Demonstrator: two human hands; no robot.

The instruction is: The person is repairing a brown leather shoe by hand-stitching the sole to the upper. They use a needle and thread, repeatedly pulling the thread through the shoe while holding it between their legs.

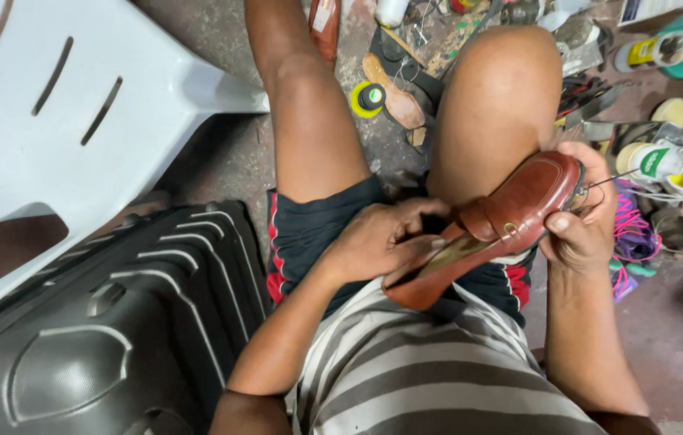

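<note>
A brown leather loafer [510, 211] lies across my right thigh, toe pointing up and to the right. My left hand [377, 239] grips it at the opening, fingers curled over the strap and inside edge. My right hand [579, 217] clasps the toe end, thumb on the upper, and pinches a thin needle with thread [611, 181] that sticks out to the right. I sit in dark shorts and a striped shirt.
A white plastic chair [51, 113] stands at the upper left, a black hard suitcase [107, 322] below it. The floor ahead holds a shoe sole [394, 93], a yellow-rimmed tin [369, 98], tools, and white sneakers [680, 169] at right.
</note>
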